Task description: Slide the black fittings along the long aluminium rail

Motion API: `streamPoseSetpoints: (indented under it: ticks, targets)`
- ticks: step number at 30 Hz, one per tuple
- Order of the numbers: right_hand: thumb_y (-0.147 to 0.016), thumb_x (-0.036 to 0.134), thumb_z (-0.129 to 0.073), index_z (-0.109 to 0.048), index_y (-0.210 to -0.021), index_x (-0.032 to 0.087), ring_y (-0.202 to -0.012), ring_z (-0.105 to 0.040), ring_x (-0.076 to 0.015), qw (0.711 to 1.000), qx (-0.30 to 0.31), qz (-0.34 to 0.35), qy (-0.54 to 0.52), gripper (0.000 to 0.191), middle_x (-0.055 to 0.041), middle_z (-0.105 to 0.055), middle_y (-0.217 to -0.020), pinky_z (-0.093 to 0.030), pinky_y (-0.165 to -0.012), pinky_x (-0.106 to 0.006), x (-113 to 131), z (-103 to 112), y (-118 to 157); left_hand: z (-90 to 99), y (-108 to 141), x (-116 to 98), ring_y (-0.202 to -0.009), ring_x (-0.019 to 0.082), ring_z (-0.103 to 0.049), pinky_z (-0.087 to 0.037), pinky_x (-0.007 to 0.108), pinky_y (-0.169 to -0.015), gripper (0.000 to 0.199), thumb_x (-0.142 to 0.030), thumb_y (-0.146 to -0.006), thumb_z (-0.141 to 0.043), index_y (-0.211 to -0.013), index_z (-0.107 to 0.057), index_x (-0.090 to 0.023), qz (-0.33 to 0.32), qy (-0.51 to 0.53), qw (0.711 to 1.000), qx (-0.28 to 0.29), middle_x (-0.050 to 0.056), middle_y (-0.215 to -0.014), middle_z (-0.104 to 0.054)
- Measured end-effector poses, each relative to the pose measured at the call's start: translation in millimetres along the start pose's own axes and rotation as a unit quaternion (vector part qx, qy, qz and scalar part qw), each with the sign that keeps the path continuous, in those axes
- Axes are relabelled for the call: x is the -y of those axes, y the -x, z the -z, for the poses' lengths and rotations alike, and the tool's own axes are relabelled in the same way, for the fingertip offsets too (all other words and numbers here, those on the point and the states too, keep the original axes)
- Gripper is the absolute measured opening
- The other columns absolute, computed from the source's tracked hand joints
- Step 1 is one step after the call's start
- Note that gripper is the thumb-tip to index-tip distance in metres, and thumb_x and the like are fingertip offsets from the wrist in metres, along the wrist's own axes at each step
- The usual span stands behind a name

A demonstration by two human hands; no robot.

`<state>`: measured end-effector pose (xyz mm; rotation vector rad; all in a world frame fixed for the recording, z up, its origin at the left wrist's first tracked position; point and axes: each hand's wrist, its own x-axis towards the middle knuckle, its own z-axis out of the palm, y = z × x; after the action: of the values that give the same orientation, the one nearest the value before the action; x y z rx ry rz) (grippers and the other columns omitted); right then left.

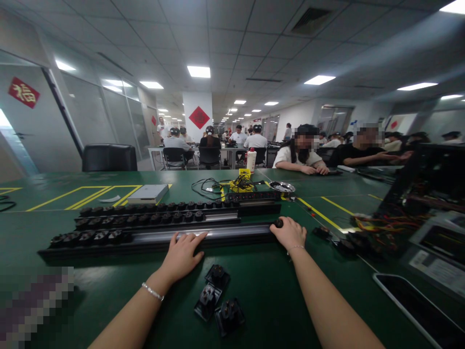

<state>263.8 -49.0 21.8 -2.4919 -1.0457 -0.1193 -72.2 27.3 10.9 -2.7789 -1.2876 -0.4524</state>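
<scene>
Loosely, the left hand lay open on the nearest long rail, while the right hand pinched a small black piece at its right end; three black modules sat between the forearms on the green table.

Electronics assembly workshop, it seems, in a lg. office-type rm. Green worktable marked w/ yellow lines bears black rails, loose plug-like parts & tangled wires at R. Bkgd: ppl, many in caps, sit at other tables. Office look: tiled ceiling w/ light panels, air vent, glazed partitions at L, red diamond poster on pillar.
</scene>
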Motion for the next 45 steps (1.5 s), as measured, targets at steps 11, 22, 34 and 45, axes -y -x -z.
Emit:
streamPoseSetpoints:
  ticks: [11, 22, 34, 45]
  targets:
    - [-0.073, 0.052, -0.041, -0.054, -0.12, 0.025, -0.128, -0.027, -0.0319, 0.999, 0.002, -0.024, 0.027, 0.056, -0.0068, -0.041, -0.137, -0.014, -0.103, -0.055, -3.3, -1.9, -1.0, -3.4, 0.5, 2.6, -0.107, 0.022, -0.05, -0.015, 0.05, -0.106, 0.052, -0.035, -0.08, -0.049, -0.132, -0.04, -0.034, -0.01, -0.005, 1.0, -0.014, 0.001, -0.11, -0.06]
    - [-0.074, 0.052, -0.04, -0.056, -0.118, 0.025, -0.125, -0.032, -0.0303, 1.0, 0.007, -0.021, 0.013, 0.055, -0.0074, -0.042, -0.136, -0.013, -0.104, -0.055, -4.0, -2.6, -1.7, -8.6, -1.4, 8.5, -0.109, 0.021, -0.05, -0.004, 0.055, -0.108, 0.053, -0.033, -0.076, -0.053, -0.128, -0.043, -0.036, -0.013, 0.034, 0.999, -0.024, 0.0, -0.111, -0.06]
    - [-0.073, 0.05, -0.042, -0.057, -0.116, 0.024, -0.124, -0.034, -0.0293, 1.0, -0.013, -0.016, -0.005, 0.053, -0.0078, -0.044, -0.134, -0.014, -0.104, -0.055, -6.1, -6.9, -6.3, -8.7, -3.9, 8.3, -0.11, 0.021, -0.049, -0.007, 0.052, -0.107, 0.053, -0.029, -0.073, -0.055, -0.125, -0.045, -0.035, -0.015, 0.044, 0.998, -0.031, 0.0, -0.111, -0.061]
    - [-0.072, 0.045, -0.044, -0.056, -0.114, 0.025, -0.118, -0.041, -0.0269, 0.999, -0.021, -0.01, -0.024, 0.049, -0.0057, -0.051, -0.128, -0.02, -0.102, -0.051, -10.9, -6.2, -10.4, -6.9, -1.9, 7.2, -0.109, 0.02, -0.05, -0.011, 0.049, -0.107, 0.053, -0.029, -0.075, -0.053, -0.127, -0.043, -0.034, -0.021, 0.036, 0.999, -0.035, -0.001, -0.111, -0.06]
